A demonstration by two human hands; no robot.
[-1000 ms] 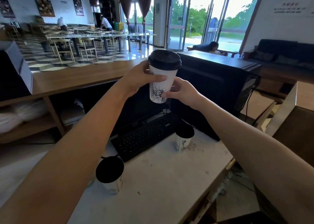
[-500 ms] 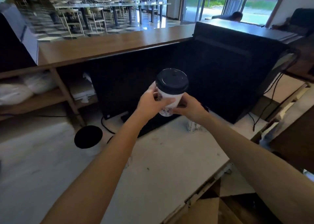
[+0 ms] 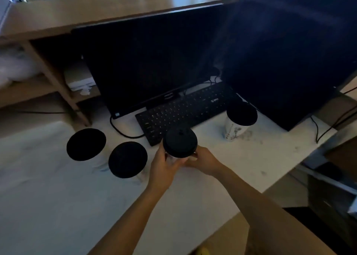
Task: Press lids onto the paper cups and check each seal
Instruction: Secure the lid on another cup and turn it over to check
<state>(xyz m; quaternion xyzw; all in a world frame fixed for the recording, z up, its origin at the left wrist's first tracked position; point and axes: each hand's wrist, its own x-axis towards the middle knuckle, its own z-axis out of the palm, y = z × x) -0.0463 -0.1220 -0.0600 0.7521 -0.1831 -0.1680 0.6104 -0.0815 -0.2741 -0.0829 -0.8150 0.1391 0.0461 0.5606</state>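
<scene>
A white paper cup with a black lid (image 3: 180, 142) is held low over the white counter, just in front of the keyboard. My left hand (image 3: 164, 165) wraps its left side and my right hand (image 3: 202, 160) holds its right side; the cup's body is mostly hidden under the lid and fingers. Two more lidded cups (image 3: 86, 144) (image 3: 127, 159) stand side by side to the left. Another lidded cup (image 3: 240, 120) with a printed drawing stands to the right, by the keyboard's end.
A black keyboard (image 3: 185, 110) lies in front of a dark monitor (image 3: 150, 61), with a cable looping left. A large black box (image 3: 293, 57) fills the right. The white counter (image 3: 58, 206) ends at an edge to the lower right; wooden shelves (image 3: 58, 84) stand at left.
The cup held up at face height has come down close to the counter, both hands still on it. My view has tilted down from the room to the counter.
</scene>
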